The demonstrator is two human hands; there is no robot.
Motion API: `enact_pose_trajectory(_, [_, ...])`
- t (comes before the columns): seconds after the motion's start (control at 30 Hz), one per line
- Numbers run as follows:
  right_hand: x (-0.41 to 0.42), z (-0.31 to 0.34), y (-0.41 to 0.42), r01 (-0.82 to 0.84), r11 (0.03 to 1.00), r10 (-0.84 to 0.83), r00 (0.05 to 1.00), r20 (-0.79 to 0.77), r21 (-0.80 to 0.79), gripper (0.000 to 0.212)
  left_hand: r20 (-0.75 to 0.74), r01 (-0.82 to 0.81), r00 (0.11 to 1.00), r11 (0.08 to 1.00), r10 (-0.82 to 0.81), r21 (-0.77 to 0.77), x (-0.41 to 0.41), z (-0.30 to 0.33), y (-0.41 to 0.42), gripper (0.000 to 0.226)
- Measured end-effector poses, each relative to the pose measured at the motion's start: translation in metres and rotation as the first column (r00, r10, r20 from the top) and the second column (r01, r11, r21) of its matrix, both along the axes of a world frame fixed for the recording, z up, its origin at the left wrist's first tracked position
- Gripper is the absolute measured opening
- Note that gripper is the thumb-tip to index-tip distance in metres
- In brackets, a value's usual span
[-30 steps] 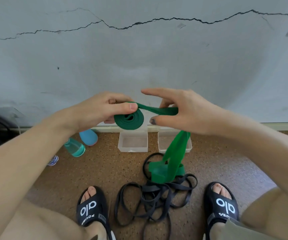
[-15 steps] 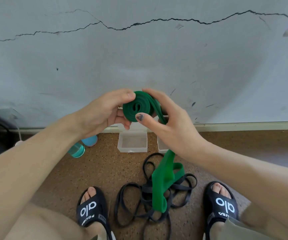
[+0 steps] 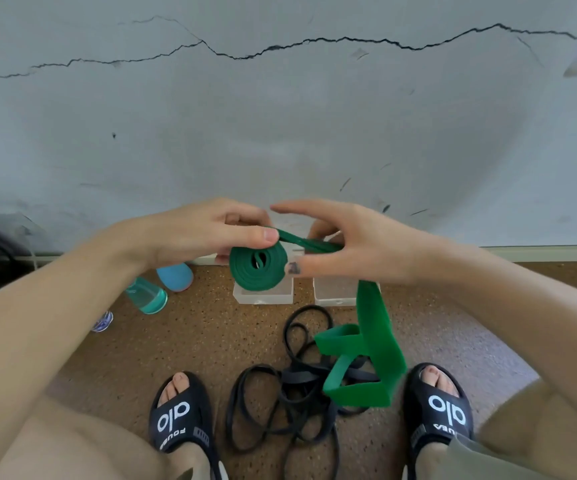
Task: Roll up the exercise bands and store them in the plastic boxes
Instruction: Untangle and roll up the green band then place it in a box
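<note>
A green exercise band is partly wound into a roll point(image 3: 258, 266) held in the air. My left hand point(image 3: 204, 233) pinches the roll's top edge between thumb and fingers. My right hand point(image 3: 349, 244) holds the strip just right of the roll, thumb touching the roll's side. The loose green tail point(image 3: 370, 344) hangs down from my right hand and bunches above the floor. A tangle of black bands point(image 3: 294, 396) lies on the floor between my feet. Two clear plastic boxes, left point(image 3: 262, 296) and right point(image 3: 335, 294), stand by the wall, partly hidden by the roll and tail.
A teal bottle point(image 3: 146, 295) and a blue rounded object point(image 3: 175, 277) lie on the brown floor left of the boxes. My black sandals point(image 3: 179, 414) point(image 3: 442, 407) flank the black bands. A cracked grey wall point(image 3: 280, 133) rises just behind the boxes.
The roll dropped lower and turned flat-face toward me. My right hand drew back to the right, pulling a stretch of strip out, and the hanging tail swung right.
</note>
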State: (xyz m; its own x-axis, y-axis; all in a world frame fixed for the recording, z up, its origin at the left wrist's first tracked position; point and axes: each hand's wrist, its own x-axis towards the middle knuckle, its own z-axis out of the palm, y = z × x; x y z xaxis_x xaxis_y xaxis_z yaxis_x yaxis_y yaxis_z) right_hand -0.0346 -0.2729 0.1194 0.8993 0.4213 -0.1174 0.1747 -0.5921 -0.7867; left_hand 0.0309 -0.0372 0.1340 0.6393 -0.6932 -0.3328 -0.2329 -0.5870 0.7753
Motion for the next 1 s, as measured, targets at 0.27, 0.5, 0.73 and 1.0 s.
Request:
enact_pose_trajectory(0.27, [-0.003,-0.004,0.002,0.142,0.975,-0.153,0.987,0.052,0.17,0.052,-0.073,-0.17,0.985,0.945,0.156,-0.278,0.004,0.0,-0.004,0.044])
enact_pose_trajectory(0.5, [-0.014,-0.023,0.024,0.141,0.938,-0.18,0.979,0.095,0.316,0.047,-0.183,-0.123,0.979,0.971,0.086,-0.204,0.0,-0.004,-0.008,0.043])
enact_pose_trajectory(0.73, [-0.006,-0.002,0.012,0.027,0.982,-0.036,0.999,0.041,0.185,0.067,0.003,-0.049,0.999,0.993,0.05,-0.111,0.0,0.008,-0.01,0.035])
enact_pose_trajectory(1.0, [0.003,0.012,-0.012,0.137,0.989,-0.144,0.978,0.151,0.051,0.055,0.004,-0.105,0.994,0.976,0.108,-0.19,0.001,0.003,-0.005,0.038])
